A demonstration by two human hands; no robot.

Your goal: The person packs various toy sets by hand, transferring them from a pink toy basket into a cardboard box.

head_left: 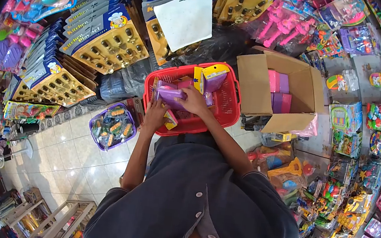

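A single fisheye head camera looks steeply down the person's own chest, close over the red basket (188,101), with tiled floor (70,161) and toy racks curving around.

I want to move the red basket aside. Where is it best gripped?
Probably by the rim on its far right side, coming from above: the red basket sits open-topped, that edge is bare, and both hands, left hand and right hand, crowd the near side.

Dark grey buttoned shirt (190,199) (short sleeves, bare forearms).
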